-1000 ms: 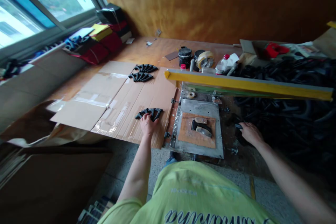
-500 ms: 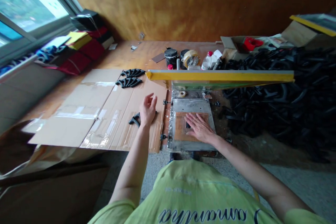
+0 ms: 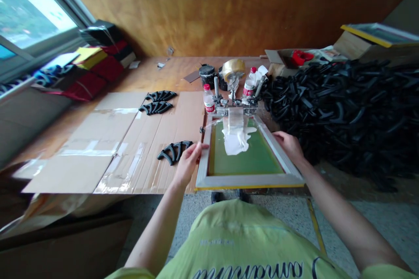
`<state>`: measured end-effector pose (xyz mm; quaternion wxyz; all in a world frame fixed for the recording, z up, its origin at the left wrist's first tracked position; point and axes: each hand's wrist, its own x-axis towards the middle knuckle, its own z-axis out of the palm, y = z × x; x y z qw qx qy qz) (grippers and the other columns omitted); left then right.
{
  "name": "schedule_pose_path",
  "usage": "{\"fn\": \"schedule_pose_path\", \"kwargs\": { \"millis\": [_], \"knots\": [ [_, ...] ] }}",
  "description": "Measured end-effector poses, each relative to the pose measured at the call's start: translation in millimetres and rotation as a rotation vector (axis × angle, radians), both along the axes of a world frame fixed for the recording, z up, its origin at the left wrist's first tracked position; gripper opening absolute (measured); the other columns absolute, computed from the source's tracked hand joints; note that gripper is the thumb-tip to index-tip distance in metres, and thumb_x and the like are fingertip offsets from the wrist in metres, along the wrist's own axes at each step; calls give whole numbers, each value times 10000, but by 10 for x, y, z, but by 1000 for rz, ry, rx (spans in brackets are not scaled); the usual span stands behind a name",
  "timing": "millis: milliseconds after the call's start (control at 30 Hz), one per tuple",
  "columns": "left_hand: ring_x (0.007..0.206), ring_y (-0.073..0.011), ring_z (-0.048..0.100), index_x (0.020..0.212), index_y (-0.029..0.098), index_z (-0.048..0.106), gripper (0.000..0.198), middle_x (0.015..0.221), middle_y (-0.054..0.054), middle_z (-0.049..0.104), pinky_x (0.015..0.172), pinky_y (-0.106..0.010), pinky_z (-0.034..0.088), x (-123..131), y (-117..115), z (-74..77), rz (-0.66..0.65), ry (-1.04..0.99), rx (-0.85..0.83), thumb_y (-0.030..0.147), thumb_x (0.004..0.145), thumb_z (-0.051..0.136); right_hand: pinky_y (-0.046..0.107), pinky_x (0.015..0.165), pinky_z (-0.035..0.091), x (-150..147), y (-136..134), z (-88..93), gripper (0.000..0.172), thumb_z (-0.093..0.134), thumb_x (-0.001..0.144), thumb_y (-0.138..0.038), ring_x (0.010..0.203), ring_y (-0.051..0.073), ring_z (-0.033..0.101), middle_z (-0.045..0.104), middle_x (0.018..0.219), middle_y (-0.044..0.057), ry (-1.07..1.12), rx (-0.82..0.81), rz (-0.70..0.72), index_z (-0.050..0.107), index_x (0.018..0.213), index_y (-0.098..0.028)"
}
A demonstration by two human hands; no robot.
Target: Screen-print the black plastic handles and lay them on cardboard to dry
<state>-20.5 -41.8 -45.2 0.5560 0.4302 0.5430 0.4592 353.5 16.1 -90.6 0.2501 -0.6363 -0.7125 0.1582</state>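
Note:
A screen-printing frame (image 3: pixel 252 180) lies lowered in front of me, its green mesh (image 3: pixel 258 161) carrying a patch of white ink (image 3: pixel 236 143). My left hand (image 3: pixel 187 163) is closed, with fingers on the frame's left rail. On the opposite side, my right hand (image 3: pixel 290 147) is closed at the right rail, its fingertips partly hidden. Black curved plastic parts (image 3: pixel 173 151) lie on the cardboard just left of my left hand. The metal base plate and the wooden pad on it are hidden beneath the frame.
More black parts (image 3: pixel 157 103) sit in rows on the cardboard sheet (image 3: pixel 98 139). A large heap of black parts (image 3: pixel 347 109) fills the right side. Behind the frame stand a hinge clamp (image 3: pixel 242 103), a red-capped bottle (image 3: pixel 208 100), a black tub (image 3: pixel 207 76) and a tape roll (image 3: pixel 233 69).
The raised frame has swung down over the base plate. My right hand has left the wooden pad for the frame's right side, and my left hand has come to its left side.

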Motion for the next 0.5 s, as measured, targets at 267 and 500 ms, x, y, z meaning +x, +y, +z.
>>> {"fn": "schedule_pose_path", "kwargs": {
  "millis": [267, 500],
  "knots": [
    [580, -126, 530, 1527, 206, 368, 766, 685, 31, 594, 553, -234, 405, 39, -181, -1069, -51, 257, -86, 485, 855, 605, 419, 983, 485, -1051, 444, 268, 534, 747, 790, -247, 1182, 282, 554, 586, 1287, 131, -245, 173, 328, 575, 1291, -182],
    [575, -128, 522, 1472, 203, 454, 655, 679, 27, 586, 539, -231, 376, -2, -147, -1274, -88, 351, -80, 489, 891, 549, 316, 812, 454, -1266, 222, 45, 84, 583, 886, -153, 943, 233, 604, 688, 943, 103, -495, 10, 468, 658, 924, -154]
  ]
}}
